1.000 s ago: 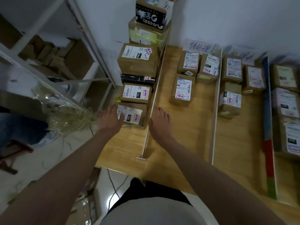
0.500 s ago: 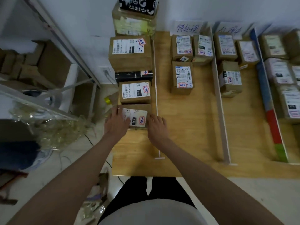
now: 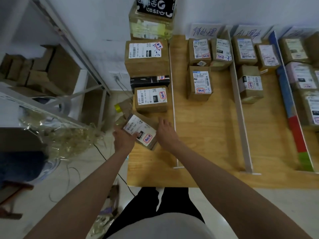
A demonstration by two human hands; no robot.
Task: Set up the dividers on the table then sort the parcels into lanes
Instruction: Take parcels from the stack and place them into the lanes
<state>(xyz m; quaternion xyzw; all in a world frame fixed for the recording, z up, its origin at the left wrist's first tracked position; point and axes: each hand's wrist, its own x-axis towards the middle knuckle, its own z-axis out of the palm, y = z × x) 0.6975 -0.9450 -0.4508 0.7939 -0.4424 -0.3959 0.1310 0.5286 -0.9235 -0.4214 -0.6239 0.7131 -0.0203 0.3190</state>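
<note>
1. Since half a second ago, both hands have closed on the small parcel (image 3: 140, 131) and turned it askew; it was lying square in its lane, and now its near right corner is swung toward the person.
2. Left hand (image 3: 124, 140) holds the parcel's near left side, thumb lying on the white label, the other fingers hidden under or behind the box.
3. Right hand (image 3: 166, 132) grips the right edge, fingers curled over it and pressed close together.
4. Just beyond the fingertips sits the next parcel marked 150 (image 3: 151, 99), apart from the held one, with a black box (image 3: 150, 81) and a larger carton (image 3: 146, 56) farther up the same lane.
5. Just right of the right hand's knuckles runs the thin white divider (image 3: 174, 107).
6. Well to the right of the fingers stands a taller grey divider (image 3: 239, 104) on the wooden table (image 3: 207, 135), with labelled parcels in the lanes on either side of it.
</note>
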